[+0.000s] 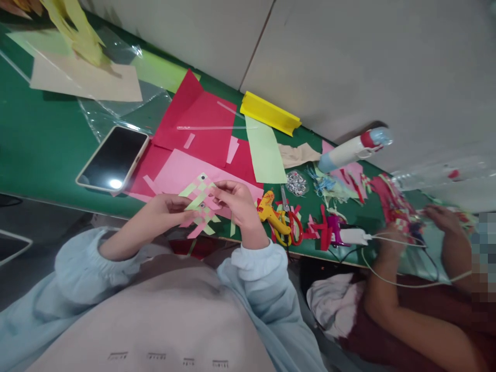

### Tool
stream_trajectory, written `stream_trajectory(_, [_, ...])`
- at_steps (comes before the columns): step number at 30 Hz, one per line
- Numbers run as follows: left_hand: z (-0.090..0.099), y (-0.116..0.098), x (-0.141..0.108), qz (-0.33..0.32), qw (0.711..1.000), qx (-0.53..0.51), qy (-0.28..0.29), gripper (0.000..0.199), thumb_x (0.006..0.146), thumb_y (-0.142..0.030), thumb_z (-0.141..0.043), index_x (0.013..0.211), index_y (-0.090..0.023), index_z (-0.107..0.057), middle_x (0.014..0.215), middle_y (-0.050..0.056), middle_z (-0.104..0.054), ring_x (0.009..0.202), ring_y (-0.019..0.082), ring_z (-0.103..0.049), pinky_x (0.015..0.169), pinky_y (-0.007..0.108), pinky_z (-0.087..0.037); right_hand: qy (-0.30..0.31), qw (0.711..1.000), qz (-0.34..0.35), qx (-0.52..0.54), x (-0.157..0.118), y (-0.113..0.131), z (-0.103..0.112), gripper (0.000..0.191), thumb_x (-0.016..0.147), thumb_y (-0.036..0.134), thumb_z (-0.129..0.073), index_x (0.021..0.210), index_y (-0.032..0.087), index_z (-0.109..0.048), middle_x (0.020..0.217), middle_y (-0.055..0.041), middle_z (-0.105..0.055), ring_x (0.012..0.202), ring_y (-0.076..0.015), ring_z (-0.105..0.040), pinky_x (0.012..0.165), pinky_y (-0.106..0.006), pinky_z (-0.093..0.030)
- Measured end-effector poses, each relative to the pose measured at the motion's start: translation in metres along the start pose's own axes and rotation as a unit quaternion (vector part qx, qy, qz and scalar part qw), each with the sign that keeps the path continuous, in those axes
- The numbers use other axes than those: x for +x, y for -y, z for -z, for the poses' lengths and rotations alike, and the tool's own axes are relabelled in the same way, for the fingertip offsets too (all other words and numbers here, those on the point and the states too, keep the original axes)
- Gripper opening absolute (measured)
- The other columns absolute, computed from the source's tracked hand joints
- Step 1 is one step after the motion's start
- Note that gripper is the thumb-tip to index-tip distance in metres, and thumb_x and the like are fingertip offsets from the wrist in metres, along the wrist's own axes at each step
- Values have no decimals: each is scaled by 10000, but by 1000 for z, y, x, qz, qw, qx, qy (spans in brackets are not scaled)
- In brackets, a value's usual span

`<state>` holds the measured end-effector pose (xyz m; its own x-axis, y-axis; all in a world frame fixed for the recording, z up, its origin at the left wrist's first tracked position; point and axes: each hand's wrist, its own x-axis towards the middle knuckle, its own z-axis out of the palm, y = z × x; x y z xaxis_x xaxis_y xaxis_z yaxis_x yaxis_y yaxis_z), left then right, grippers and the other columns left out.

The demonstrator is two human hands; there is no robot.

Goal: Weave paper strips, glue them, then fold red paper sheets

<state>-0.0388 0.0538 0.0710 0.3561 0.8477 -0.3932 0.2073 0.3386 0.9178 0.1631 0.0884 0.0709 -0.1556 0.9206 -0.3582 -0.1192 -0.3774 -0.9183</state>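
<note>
A woven piece of pink and pale green paper strips [202,193], with two small dark eye-like dots, is held up over the table's near edge. On its left side, the fingers of my left hand [168,211] pinch the strips. From the right, my right hand [235,200] grips the piece's edge between thumb and fingers. Loose strip ends hang below it. Behind the piece lies a pink paper sheet [174,168].
Red paper [209,124], a phone [113,157], a yellow glue gun [272,212], red-handled scissors [296,227], a bag of beads [296,183] and a bottle [354,150] are on the green table [42,129]. At right, another person's hands [442,218] handle pink strips.
</note>
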Motion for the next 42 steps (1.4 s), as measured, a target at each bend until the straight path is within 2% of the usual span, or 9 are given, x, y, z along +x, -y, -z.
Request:
stream_trajectory(5, [-7, 1, -3, 37, 994, -95, 34, 433, 707, -509, -792, 992, -185, -758, 991, 75, -765, 891, 202, -689, 801, 297, -554, 94, 980, 51, -170, 25, 20, 8, 230, 708, 348, -751, 804, 152, -678, 703, 13, -650, 623, -90, -575, 602, -231, -464])
stream_trajectory(8, [-8, 6, -6, 61, 994, -87, 27, 505, 716, -530, -773, 1086, -186, -743, 1003, 86, -774, 914, 217, -707, 820, 326, -571, 140, 946, 67, -284, 44, 31, 3, 146, 756, 284, -698, 757, 140, -672, 677, 11, -634, 625, -93, -562, 612, -234, -437])
stream_trajectory(12, [0, 18, -12, 80, 997, 5, 14, 486, 747, -616, -674, 934, -176, -762, 788, 72, -767, 695, 199, -696, 669, 325, -579, 167, 864, 103, -464, 63, 36, -14, 107, 786, 209, -658, 719, 135, -696, 646, 3, -641, 613, -105, -551, 596, -246, -376])
stream_trajectory(15, [11, 22, -18, 28, 990, 136, -5, 459, 822, -613, -560, 834, -195, -750, 720, 54, -747, 623, 185, -672, 596, 297, -544, 110, 805, 142, -565, 66, 37, -20, 146, 786, 239, -716, 882, 133, -744, 832, -52, -724, 750, -157, -620, 660, -271, -404])
stream_trajectory(19, [21, 20, -17, -112, 928, 340, -101, 404, 923, -495, -459, 975, -225, -755, 902, 58, -772, 740, 206, -692, 637, 307, -527, 18, 753, 194, -629, 51, 38, -10, 259, 871, 248, -666, 1101, 142, -724, 1094, -104, -712, 1002, -219, -626, 833, -318, -444])
stream_trajectory(22, [22, 21, -5, -244, 844, 456, -140, 376, 967, -367, -426, 1056, -185, -743, 1039, 104, -755, 911, 253, -680, 793, 380, -548, 41, 730, 195, -654, 29, 31, 1, 215, 931, 240, -596, 1067, 163, -742, 1039, -93, -700, 989, -217, -615, 864, -328, -445])
stream_trajectory(27, [23, 30, 16, -340, 752, 554, -109, 365, 960, -237, -468, 1273, -173, -645, 1278, 118, -683, 1130, 311, -615, 943, 479, -504, 39, 727, 191, -658, -7, -1, 0, 234, 979, 232, -522, 1060, 169, -732, 987, -89, -671, 979, -222, -584, 896, -344, -460])
stream_trajectory(32, [25, 33, 20, -347, 749, 558, -89, 404, 953, -230, -492, 1341, -239, -602, 1322, 93, -666, 1193, 323, -594, 918, 480, -476, -19, 751, 169, -639, -21, -22, -11, 279, 992, 266, -513, 1213, 235, -680, 1092, -95, -640, 1048, -227, -554, 907, -355, -483])
stream_trajectory(42, [24, 29, 21, -348, 714, 602, -80, 357, 965, -216, -473, 1294, -178, -605, 1338, 97, -653, 1167, 331, -585, 913, 484, -469, -40, 762, 158, -627, -22, -32, -10, 327, 1001, 360, -503, 1263, 255, -667, 1124, -100, -609, 1053, -232, -540, 937, -385, -490])
